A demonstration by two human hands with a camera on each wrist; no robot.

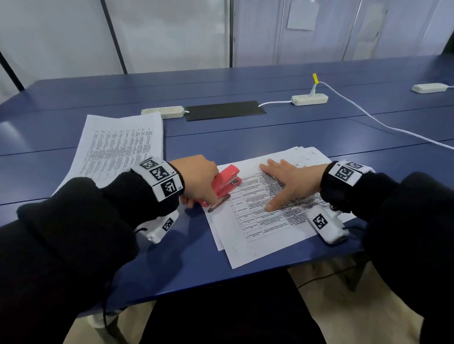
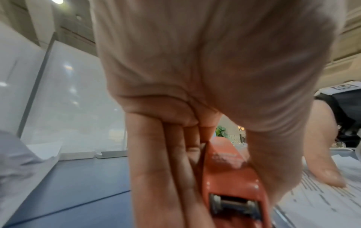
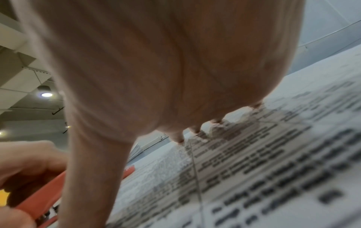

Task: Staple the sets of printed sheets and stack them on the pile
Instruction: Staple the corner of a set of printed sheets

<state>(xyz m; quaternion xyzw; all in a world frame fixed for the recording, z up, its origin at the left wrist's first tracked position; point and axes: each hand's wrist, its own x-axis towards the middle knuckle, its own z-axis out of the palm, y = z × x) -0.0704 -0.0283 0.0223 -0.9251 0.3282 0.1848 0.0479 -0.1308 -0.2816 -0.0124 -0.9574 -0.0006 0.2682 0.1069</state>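
Note:
A red stapler (image 1: 225,184) sits at the left corner of a fanned set of printed sheets (image 1: 261,222) near the table's front edge. My left hand (image 1: 198,182) grips the stapler (image 2: 230,177) from above, fingers down one side and thumb down the other. The stapler's mouth is over the sheets' corner; its metal base pokes out toward me. My right hand (image 1: 289,182) lies flat on the sheets (image 3: 254,162), fingers spread, pressing them down. The stapler (image 3: 39,199) shows red at the lower left of the right wrist view. A pile of printed sheets (image 1: 117,147) lies at the back left.
The blue table (image 1: 245,135) carries a black mat (image 1: 223,110), three white power strips (image 1: 163,112) (image 1: 309,99) (image 1: 429,87) and a white cable (image 1: 373,120) running off right. The front edge runs just below the sheets.

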